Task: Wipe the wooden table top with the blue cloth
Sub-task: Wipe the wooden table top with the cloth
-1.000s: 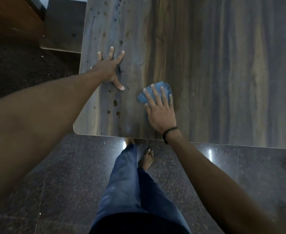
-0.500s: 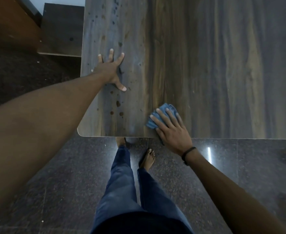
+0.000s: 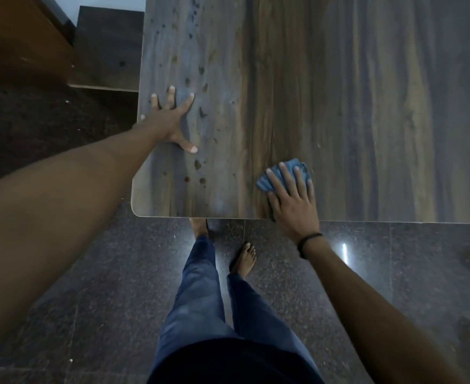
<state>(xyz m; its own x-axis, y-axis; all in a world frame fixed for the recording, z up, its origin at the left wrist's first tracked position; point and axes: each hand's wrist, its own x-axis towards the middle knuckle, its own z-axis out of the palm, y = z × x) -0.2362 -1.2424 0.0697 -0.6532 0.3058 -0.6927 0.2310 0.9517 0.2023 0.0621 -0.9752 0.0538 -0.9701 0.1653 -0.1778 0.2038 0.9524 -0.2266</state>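
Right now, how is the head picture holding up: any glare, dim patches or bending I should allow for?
Head view: dim overall; a small bright glare streak on the polished floor beside the right hand. Wide-angle stretch swells the left forearm. The blue cloth and the dark spots on the table top stay readable.
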